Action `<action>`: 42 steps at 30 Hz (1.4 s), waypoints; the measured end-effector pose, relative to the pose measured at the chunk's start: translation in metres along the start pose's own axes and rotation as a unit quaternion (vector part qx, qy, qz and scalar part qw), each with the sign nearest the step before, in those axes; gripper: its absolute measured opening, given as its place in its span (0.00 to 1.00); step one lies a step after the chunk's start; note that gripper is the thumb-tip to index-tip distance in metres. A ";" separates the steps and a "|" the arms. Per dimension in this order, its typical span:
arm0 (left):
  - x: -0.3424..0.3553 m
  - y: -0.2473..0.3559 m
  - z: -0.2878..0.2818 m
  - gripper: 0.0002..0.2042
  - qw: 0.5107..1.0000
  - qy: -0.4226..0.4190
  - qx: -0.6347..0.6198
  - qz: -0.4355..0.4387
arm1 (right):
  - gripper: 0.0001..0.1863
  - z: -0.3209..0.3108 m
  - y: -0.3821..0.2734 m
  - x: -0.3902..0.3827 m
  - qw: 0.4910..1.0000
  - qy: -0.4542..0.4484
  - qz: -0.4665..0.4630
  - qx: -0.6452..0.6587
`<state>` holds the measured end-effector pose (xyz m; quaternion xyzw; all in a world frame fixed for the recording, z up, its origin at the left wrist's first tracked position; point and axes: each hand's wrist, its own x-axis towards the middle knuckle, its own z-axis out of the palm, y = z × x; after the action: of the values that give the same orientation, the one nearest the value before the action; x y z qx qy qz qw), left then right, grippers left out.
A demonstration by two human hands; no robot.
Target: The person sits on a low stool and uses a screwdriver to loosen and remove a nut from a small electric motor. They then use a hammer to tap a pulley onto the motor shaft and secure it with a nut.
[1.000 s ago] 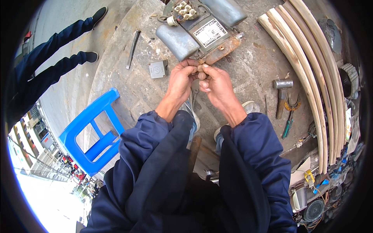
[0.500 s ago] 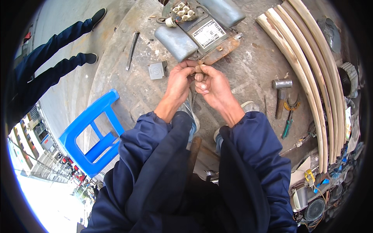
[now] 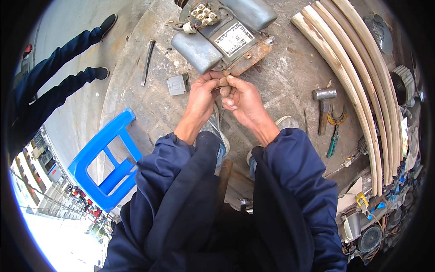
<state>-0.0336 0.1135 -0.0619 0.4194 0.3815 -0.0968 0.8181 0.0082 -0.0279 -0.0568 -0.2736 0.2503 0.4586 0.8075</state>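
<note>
My left hand (image 3: 202, 96) and my right hand (image 3: 244, 99) meet fingertip to fingertip just below an electric motor (image 3: 226, 43). Both are closed in a pinch; whatever lies between the fingers is too small or hidden to name. The motor has two grey capsule-shaped housings, a printed metal plate, a rusty foot (image 3: 249, 56) and a terminal block (image 3: 204, 16) with brass-coloured screws. Its near edge is right at my fingertips. Left of my left hand, a small square grey cover (image 3: 176, 85) lies on the ground.
A chisel-like metal bar (image 3: 147, 62) lies left of the motor. To the right are a hammer (image 3: 324, 94), green-handled pliers (image 3: 333, 145) and long curved wooden poles (image 3: 344, 68). A blue plastic stool (image 3: 102, 199) stands at left. Another person's legs (image 3: 68, 54) show beyond it.
The whole view has shifted slightly, so the motor and ground items sit a little further left. My hands keep the same pinch against each other.
</note>
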 end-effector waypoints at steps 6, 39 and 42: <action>-0.002 0.001 0.004 0.08 1.000 0.019 -0.004 -0.009 | 0.17 -0.003 -0.002 -0.003 0.999 -0.013 0.039 0.018; -0.004 0.003 0.004 0.06 1.000 0.003 0.000 -0.010 | 0.15 0.010 -0.001 -0.005 0.996 0.064 -0.004 -0.055; -0.003 0.003 0.003 0.08 1.000 0.001 0.004 -0.015 | 0.14 0.010 -0.001 -0.005 0.995 0.079 -0.015 -0.059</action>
<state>-0.0328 0.1128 -0.0570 0.4170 0.3880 -0.1099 0.8146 0.0082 -0.0239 -0.0462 -0.3596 0.2817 0.4378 0.7744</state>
